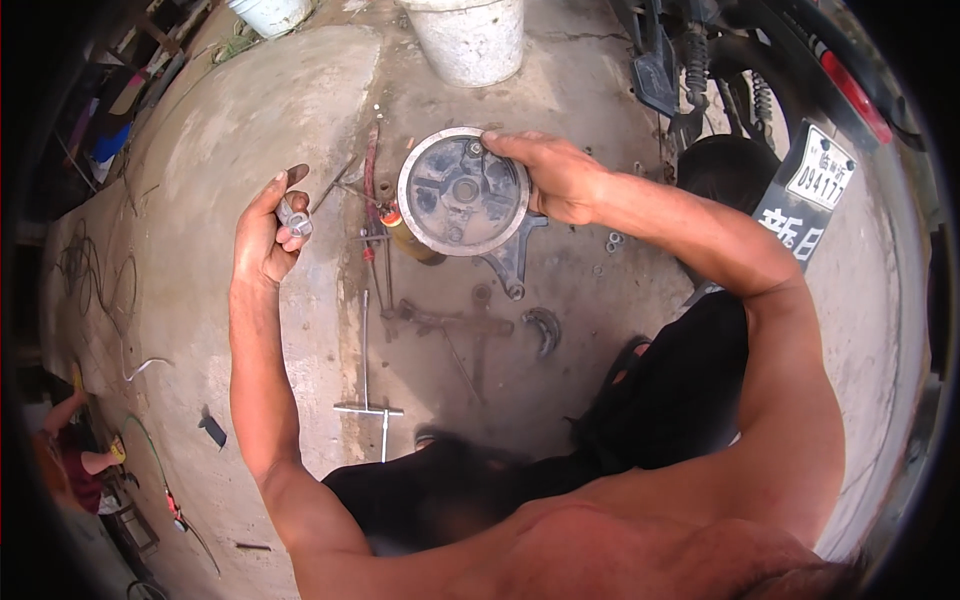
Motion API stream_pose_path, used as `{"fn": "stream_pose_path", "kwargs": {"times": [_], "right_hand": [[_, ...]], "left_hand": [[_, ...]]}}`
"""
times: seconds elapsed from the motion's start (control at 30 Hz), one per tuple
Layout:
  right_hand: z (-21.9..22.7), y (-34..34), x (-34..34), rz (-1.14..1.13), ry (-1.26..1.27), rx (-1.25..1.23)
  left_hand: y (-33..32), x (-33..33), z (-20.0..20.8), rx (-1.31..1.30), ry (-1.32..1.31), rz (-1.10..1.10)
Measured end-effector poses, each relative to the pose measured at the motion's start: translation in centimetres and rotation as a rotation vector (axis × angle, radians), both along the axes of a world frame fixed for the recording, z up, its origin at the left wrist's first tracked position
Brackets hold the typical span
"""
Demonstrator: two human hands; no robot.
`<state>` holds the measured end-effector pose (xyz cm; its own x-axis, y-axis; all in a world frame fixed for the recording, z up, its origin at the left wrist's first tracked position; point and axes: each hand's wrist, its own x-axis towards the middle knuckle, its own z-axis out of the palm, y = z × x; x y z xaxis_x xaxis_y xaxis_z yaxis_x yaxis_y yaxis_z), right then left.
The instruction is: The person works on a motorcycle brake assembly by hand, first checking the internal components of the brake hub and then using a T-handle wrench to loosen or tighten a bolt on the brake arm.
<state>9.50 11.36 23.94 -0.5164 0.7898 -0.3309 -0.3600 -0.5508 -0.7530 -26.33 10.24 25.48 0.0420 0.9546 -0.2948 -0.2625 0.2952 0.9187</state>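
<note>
My right hand (553, 172) grips the right rim of a round metal brake drum plate (436, 196), raised above the ground. A dark bracket arm (511, 262) juts from its lower right side. Off to the left, my left hand (262, 236) is closed around a short, shiny, tube-like piece (299, 224) whose exact kind I cannot tell. A gap separates the two hands. Partly hidden under the plate is a yellow can (408, 240). Left of the plate lie a red-handled screwdriver (369, 253) and a long red tool (372, 160). On the ground below rests a curved brake shoe (545, 331).
T-handle wrenches (368, 409) lie before my legs. Several small nuts and washers (614, 240) sit right of the plate. A white bucket (468, 42) stands ahead. A two-wheeler's tyre (726, 168) and number plate (818, 170) are at right. Another person (75, 455) is at lower left.
</note>
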Motion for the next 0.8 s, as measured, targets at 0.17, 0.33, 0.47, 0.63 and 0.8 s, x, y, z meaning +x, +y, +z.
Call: {"fn": "stream_pose_path", "kwargs": {"times": [0.17,0.33,0.47,0.63,0.8], "right_hand": [[-1.2,0.0,2.1,-0.014,-0.041,-0.066],[-0.7,0.6,1.2,0.025,-0.115,-0.142],[-3.8,1.4,2.0,0.14,-0.08,-0.226],[-4.3,1.0,1.6,0.212,-0.099,-0.315],[-3.8,0.4,0.7,0.238,-0.126,-0.286]], "left_hand": [[-2.3,3.1,3.9,0.307,-0.136,0.019],[-4.4,5.0,-5.6,-0.129,0.251,-0.363],[-2.1,4.7,-5.8,-0.102,0.53,-0.226],[-1.0,3.7,-3.8,-0.035,0.534,-0.306],[-2.1,6.0,-0.4,-0.025,0.484,-0.379]]}}
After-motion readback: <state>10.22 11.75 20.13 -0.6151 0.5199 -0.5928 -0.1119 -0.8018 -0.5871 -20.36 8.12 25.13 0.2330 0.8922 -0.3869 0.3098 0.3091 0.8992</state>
